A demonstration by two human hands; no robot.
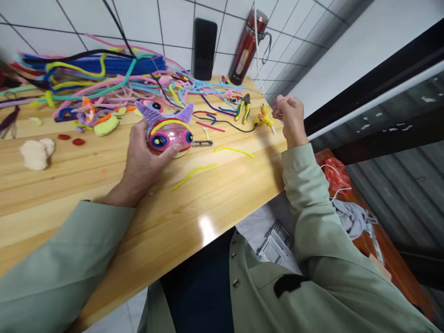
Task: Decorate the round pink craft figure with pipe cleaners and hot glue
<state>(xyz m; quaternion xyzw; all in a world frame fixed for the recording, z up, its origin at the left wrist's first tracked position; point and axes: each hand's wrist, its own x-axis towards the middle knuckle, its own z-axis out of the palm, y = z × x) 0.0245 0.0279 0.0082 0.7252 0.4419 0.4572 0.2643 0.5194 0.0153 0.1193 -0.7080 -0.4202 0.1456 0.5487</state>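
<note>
My left hand (140,157) is wrapped round a pipe-cleaner animal craft (171,134) with purple pointed ears, ringed blue-and-pink eyes and a shiny clear pink front. The thumb presses on its lower front. Off to the right, my right hand (290,115) is raised near the table's right edge with its fingers pinched together. What they hold, if anything, is too small to make out. Just left of that hand lies a yellow hot glue gun (264,118). Two yellow pipe-cleaner pieces (196,175) lie in front of the craft, and small dark snips (203,144) beside it.
A heap of colourful pipe cleaners (104,85) spreads along the tiled wall. Yellow-green pliers (243,108), a phone (204,48) and a red thermos (248,48) are at the back. Cream clay-like lumps (34,153) and red discs (78,141) lie left. Cords hang overhead.
</note>
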